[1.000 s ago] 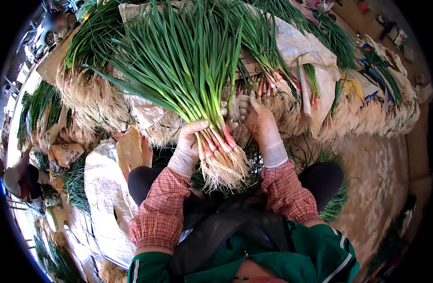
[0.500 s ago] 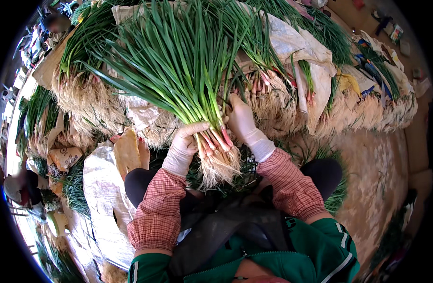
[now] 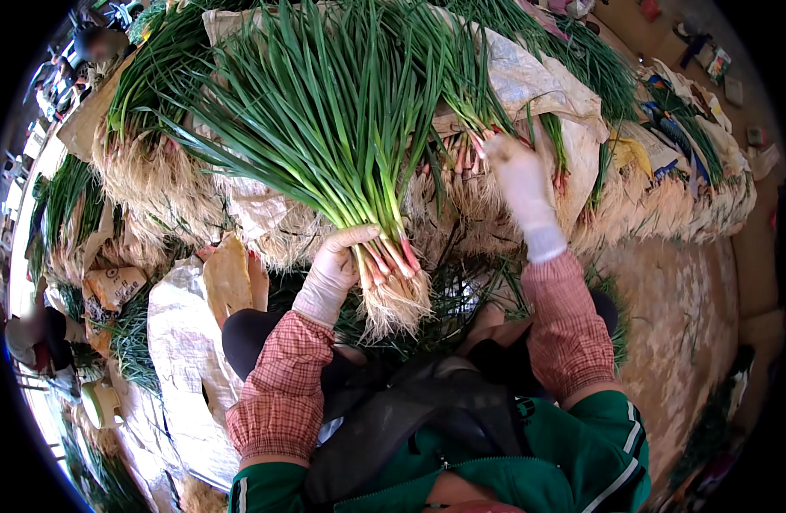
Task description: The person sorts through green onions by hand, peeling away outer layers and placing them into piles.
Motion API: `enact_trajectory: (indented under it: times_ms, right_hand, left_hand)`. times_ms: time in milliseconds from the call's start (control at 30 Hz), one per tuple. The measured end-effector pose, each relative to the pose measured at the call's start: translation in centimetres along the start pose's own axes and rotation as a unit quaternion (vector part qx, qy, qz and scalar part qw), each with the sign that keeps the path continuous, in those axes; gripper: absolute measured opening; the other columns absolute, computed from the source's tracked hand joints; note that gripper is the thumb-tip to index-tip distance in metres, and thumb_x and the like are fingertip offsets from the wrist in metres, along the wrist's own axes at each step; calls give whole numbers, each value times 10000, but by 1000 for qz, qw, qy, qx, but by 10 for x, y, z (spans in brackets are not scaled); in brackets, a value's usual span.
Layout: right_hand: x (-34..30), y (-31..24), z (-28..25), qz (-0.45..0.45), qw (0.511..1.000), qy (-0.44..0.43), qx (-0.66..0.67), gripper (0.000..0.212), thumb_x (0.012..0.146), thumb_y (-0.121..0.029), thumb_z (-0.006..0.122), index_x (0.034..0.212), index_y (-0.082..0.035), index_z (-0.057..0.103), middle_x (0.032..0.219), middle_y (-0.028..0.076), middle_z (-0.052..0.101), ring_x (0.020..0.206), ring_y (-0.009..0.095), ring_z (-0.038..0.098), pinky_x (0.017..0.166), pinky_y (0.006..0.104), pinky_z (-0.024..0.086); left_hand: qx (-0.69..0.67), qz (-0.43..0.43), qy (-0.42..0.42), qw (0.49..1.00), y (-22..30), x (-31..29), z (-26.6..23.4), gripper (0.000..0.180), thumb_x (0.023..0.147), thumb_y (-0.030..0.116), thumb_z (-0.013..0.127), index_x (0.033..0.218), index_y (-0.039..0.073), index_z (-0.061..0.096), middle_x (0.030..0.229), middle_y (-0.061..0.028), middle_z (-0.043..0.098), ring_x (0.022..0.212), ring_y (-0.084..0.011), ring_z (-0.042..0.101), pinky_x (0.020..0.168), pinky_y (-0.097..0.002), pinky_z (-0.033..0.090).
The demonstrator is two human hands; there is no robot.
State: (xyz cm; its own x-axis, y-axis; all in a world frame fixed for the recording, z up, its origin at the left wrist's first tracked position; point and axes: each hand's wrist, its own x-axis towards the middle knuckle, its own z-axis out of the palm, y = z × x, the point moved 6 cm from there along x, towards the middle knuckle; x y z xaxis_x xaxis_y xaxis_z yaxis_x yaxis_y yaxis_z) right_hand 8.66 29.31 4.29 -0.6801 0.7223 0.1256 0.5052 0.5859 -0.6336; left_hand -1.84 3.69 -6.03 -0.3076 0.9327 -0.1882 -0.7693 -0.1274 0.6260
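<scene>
A thick bunch of green garlic [image 3: 372, 188] fans its long flat leaves away from me, its pinkish stem ends and pale roots pointing toward my lap. My left hand [image 3: 337, 256], in a whitish glove, is closed around the stems, thumb across the front. My right hand [image 3: 520, 167], gloved alike, is at the pile on the right, by the stem ends of more green garlic [image 3: 470, 107]. Its fingers are blurred by motion and partly hidden, so whether they grip a stalk cannot be told.
Heaps of rooted green garlic [image 3: 153, 184] lie across the far side, partly covered by pale sacking [image 3: 543, 85]. A whitish plastic sheet [image 3: 183, 342] spreads at my left. Loose leaves lie between my knees. Other people [image 3: 38, 342] are at the far left. Brown floor [image 3: 675, 342] is on the right.
My right hand has left the bunch and moved right and farther away to the pile. My left hand keeps its hold, almost in the same place.
</scene>
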Motion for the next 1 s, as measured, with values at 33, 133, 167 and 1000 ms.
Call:
enact_trajectory:
  times_ms: [33, 133, 167, 1000]
  right_hand:
    - [21, 2, -5, -29, 982, -1, -186, 211, 912, -177, 531, 1066, -133, 668, 943, 91, 694, 791, 216, 661, 741, 349, 527]
    - [50, 22, -22, -63, 967, 54, -241, 163, 901, -123, 553, 1000, -137, 682, 769, 12, 682, 608, 130, 588, 591, 288, 478]
    - [56, 26, -30, -70, 977, 83, -181, 147, 901, -122, 560, 974, -133, 687, 716, -12, 670, 554, 103, 553, 546, 270, 454]
    - [-60, -65, 93, -33, 886, -227, 404, 459, 970, -417, 488, 1058, 7, 640, 951, 74, 664, 912, 178, 594, 894, 307, 441]
  left_hand:
    - [-5, 22, 23, 999, -1, 5, 7, 625, 777, 161, 640, 1312, -84, 429, 1091, -250, 620, 735, -287, 681, 464, -296, 579]
    - [3, -1, 1, 1000, 4, 0, 27, 551, 786, 163, 631, 1227, -133, 485, 886, -278, 657, 533, -265, 659, 395, -273, 553]
    - [-1, 15, 32, 999, 8, -2, 32, 500, 793, 155, 621, 1171, -154, 515, 783, -283, 652, 452, -252, 628, 374, -259, 538]
    - [-61, 148, -47, 986, 31, -8, 38, 640, 746, 115, 640, 1315, -60, 408, 1233, -263, 536, 1135, -412, 551, 956, -526, 482]
